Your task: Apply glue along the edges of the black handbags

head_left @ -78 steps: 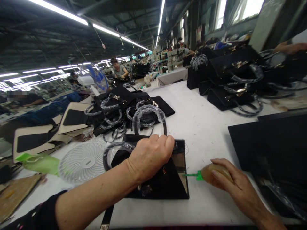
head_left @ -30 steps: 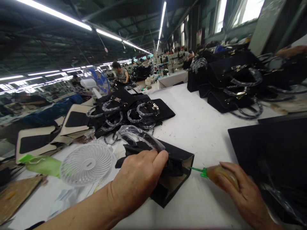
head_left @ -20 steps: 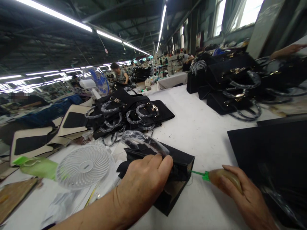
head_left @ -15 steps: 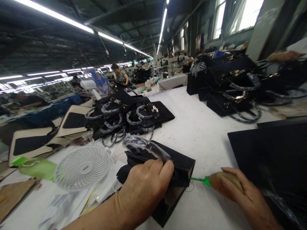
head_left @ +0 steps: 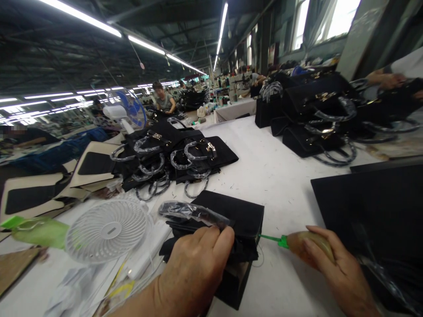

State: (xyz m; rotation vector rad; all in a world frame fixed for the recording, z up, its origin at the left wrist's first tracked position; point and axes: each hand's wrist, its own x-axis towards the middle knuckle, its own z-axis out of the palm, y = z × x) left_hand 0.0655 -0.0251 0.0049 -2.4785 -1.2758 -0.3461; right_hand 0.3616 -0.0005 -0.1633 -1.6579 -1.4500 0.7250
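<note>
On white table point(head_left: 284, 171), left hand point(head_left: 194, 268) grips black bag point(head_left: 238, 215), seemingly.

Your left hand point(head_left: 194, 268) gripped the near edge of a black handbag point(head_left: 231, 215) lying on the white table point(head_left: 274, 176), fingers beside its plastic-wrapped handle point(head_left: 188, 211). Your right hand point(head_left: 333, 268) held a brown squeeze bottle point(head_left: 306, 244), its green nozzle point(head_left: 271, 239) touching the bag's side. A small white fan point(head_left: 105, 230) lay left of the bag, and more black handbags point(head_left: 175, 152) were piled beyond.
</note>
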